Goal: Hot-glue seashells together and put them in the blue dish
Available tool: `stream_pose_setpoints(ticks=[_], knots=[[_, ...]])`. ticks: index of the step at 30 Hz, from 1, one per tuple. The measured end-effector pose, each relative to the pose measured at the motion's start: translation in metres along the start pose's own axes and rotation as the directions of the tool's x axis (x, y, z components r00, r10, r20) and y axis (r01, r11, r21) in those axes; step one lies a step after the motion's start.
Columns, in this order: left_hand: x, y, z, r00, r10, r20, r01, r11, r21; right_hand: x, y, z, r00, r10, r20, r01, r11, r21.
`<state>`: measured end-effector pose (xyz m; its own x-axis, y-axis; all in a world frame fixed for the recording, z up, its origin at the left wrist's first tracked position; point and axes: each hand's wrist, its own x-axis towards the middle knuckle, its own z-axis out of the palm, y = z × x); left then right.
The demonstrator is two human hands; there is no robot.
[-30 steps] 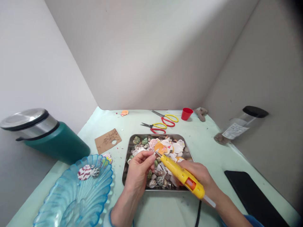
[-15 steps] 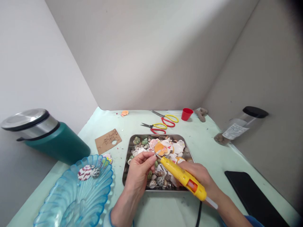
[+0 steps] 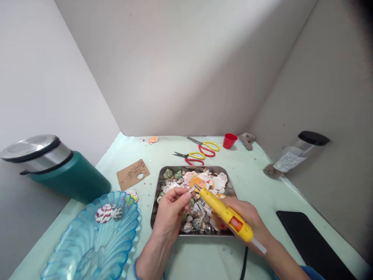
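Hands: left hand (image 3: 170,212) pinches small shell (image 3: 191,190) | right hand (image 3: 244,217) grips yellow plastic glue gun (image 3: 225,213) | metal tray (image 3: 155,202) below

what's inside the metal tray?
The metal tray holds a heap of mixed shells: white, orange, green. The left hand, right hand and glue gun cover its near part.

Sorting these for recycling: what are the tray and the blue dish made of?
The tray looks like polished metal, likely steel: grey, with mirror-like reflective walls. The blue dish seems clear tinted plastic, possibly glass: see-through, with glossy moulded ribs.
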<state>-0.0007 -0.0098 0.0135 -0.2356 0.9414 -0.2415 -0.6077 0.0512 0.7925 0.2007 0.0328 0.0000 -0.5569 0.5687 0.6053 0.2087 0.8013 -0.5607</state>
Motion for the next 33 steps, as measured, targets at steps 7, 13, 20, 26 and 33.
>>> stream_pose_setpoints(ticks=[7, 13, 20, 26, 33], knots=[[0.0009, -0.0010, -0.0019, 1.000, -0.013, 0.012, 0.013, 1.000, -0.011, -0.0043, 0.0040, 0.0009, 0.991, 0.052, 0.124, -0.062, 0.995, 0.076], [0.0020, -0.0011, -0.0010, 1.000, -0.015, 0.028, 0.016, 1.000, -0.023, -0.0015, 0.0052, -0.0007, 0.992, -0.001, 0.126, -0.009, 0.997, 0.080], [0.0010, 0.0009, 0.0013, 0.999, -0.041, 0.029, 0.041, 0.999, -0.025, 0.0016, 0.0011, -0.0012, 0.975, 0.095, 0.200, -0.116, 0.989, 0.097], [0.0021, 0.0011, 0.0015, 0.998, -0.049, 0.028, 0.051, 0.998, -0.047, -0.0003, 0.0043, 0.0005, 0.981, 0.073, 0.182, -0.096, 0.988, 0.119], [0.0025, -0.0015, -0.0015, 0.999, -0.029, 0.022, 0.030, 0.998, -0.047, 0.0019, -0.0003, -0.0014, 0.986, 0.071, 0.154, -0.086, 0.992, 0.092]])
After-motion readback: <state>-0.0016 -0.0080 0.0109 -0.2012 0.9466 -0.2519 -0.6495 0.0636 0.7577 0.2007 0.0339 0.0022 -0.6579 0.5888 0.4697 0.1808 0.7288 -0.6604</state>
